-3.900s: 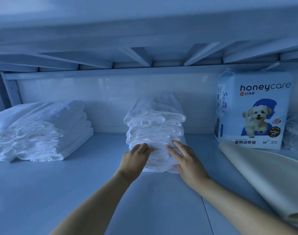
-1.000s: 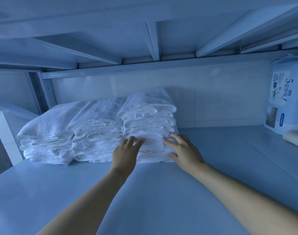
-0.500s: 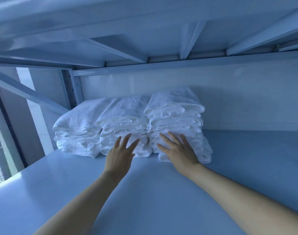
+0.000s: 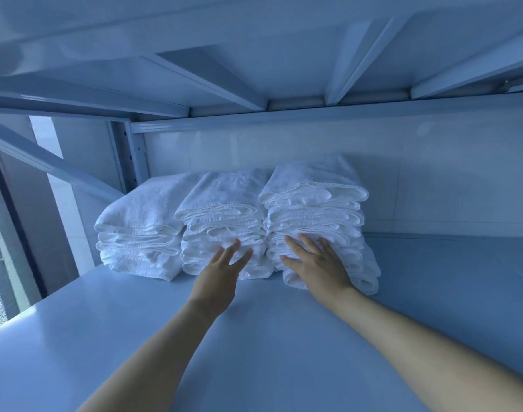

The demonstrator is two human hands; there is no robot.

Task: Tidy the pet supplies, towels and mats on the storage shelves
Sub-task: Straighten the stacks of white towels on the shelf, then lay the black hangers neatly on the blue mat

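Left hand: left hand (image 4: 220,273) flat, fingers straight and spread, tips on the front of the middle stack of folded white terry towels (image 4: 221,209).
Right hand: right hand (image 4: 316,263) flat too, fingers fanned on the taller right stack of folded white towels (image 4: 313,200).
Towels: stacks touching, with the low left stack of white towels (image 4: 138,230), back left on the pale smooth shelf board (image 4: 269,337).

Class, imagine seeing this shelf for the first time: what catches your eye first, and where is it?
Three stacks of folded white terry towels stand side by side at the back left of the pale metal shelf. Reaching in from below, the left hand spreads straight fingers at the front of the middle stack, and the right hand lies flat against the right stack.
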